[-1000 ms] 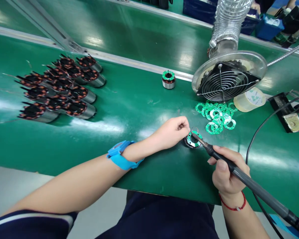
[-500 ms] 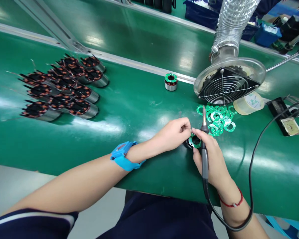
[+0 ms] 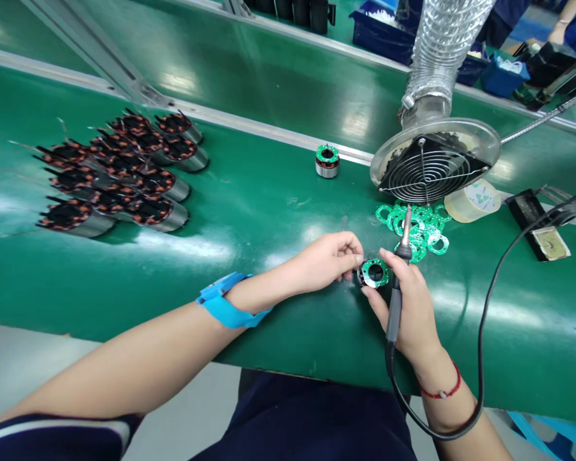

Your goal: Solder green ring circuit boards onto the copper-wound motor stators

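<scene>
Green-topped coil (image 3: 367, 271) lies at three o'clock from the half-curled left hand (image 3: 333, 259), grip unclear; the right hand (image 3: 413, 307), holding an iron (image 3: 394, 308), spreads thumb and finger about the coil.

From my end the tabletop (image 3: 259, 205) reads green; I see ring boards (image 3: 418, 253) green and white; the soldering iron (image 3: 394, 317) black and grey; wristband (image 3: 230, 312) bright blue; bracelet (image 3: 444, 391) red; stator windings (image 3: 120, 165) copper; sleeve (image 3: 60, 440) navy, white-striped.

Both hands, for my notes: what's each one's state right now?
Left hand: fingers curled beside the board-topped stator; grip cannot be told.
Right hand: holding the soldering iron, thumb and forefinger at the stator.
</scene>
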Demonstrator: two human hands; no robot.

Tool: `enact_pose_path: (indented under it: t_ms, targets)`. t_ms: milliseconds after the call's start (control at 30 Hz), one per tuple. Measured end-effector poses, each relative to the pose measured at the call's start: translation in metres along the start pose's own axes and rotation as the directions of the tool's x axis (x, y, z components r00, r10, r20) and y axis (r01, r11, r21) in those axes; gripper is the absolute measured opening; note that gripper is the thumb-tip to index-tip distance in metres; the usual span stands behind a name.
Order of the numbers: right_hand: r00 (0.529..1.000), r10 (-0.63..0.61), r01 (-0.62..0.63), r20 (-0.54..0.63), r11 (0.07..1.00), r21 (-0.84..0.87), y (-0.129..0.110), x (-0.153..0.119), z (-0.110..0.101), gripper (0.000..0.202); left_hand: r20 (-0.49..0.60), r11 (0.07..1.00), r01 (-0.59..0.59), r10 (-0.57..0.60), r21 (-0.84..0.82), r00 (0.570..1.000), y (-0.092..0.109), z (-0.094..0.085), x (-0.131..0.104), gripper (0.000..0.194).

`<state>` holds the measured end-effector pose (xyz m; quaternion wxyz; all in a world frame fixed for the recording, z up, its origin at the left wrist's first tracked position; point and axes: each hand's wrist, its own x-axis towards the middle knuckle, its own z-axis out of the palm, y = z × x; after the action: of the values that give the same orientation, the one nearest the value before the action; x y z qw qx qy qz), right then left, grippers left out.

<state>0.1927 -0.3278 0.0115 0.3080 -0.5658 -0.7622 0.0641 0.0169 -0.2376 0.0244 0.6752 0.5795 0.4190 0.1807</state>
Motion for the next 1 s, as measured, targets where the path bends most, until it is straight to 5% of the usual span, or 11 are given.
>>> enact_pose_path:
  t_ms: [300, 533, 800, 1000]
  targets:
    - [0.983, -0.182, 0.183, -0.015, 0.979, 0.091, -0.010, 0.003, -0.007, 0.064, -0.016, 0.998, -0.068, 0.068, 0.014, 0.998, 0.009, 0.003, -0.002, 0.009]
    - [0.992, -0.117, 0.120, -0.050, 0.991, 0.056, -0.010, 0.004, -0.009, 0.052, 0.019, 0.996, 0.003, -0.004, 0.087, 1.000, 0.009, 0.000, -0.006, 0.009]
    - [0.962, 0.061, -0.014, -0.268, 0.985, 0.171, -0.003, -0.014, -0.017, 0.035, -0.096, 0.968, -0.025, 0.051, 0.249, 0.994, 0.009, 0.006, -0.011, 0.013]
    - [0.949, 0.107, -0.047, -0.295, 0.978, 0.203, 0.003, -0.031, -0.021, 0.027, -0.159, 0.934, -0.034, 0.096, 0.356, 0.983, 0.012, 0.011, -0.017, 0.017]
